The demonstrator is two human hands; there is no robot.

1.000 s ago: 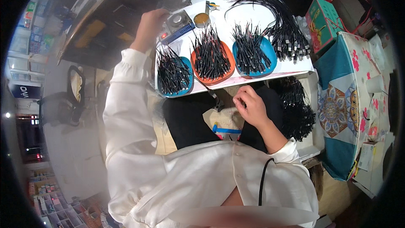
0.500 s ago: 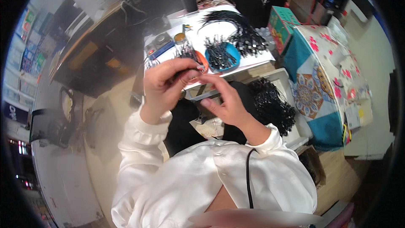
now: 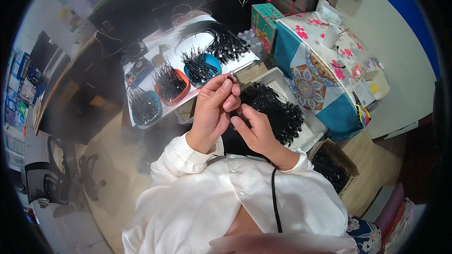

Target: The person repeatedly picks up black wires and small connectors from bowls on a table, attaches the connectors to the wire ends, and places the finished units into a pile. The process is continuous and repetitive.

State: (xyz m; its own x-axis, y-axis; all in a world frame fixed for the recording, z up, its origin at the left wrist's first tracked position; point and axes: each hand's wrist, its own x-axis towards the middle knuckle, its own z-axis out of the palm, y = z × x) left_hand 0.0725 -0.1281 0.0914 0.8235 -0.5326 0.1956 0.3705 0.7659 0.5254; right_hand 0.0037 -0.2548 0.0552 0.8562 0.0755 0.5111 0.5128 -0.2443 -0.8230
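Note:
My left hand (image 3: 215, 106) is raised over the front of the white-topped table, thumb and fingers pinched on a small dark piece (image 3: 230, 78) with thin pale tips; most of it is hidden by the fingers. Just below and to the right, my right hand (image 3: 259, 134) has its thumb and fingers curled close together against the left hand. Something dark shows between them, too small to name. Beyond the hands are an orange bowl (image 3: 180, 98) and a blue bowl (image 3: 216, 62), both full of short black wires.
A paler blue bowl (image 3: 153, 118) holds more wires at the table's left. Long black cables (image 3: 228, 44) with connector ends lie at the back. A white tray (image 3: 316, 124) heaped with black cables stands to the right, beside a cloth-covered table (image 3: 325, 106) and a cardboard box (image 3: 346, 160).
The view has swung right, so the table and bowls appear further left. My hands have come closer together, and the right fingers, spread before, are now drawn in against the left hand.

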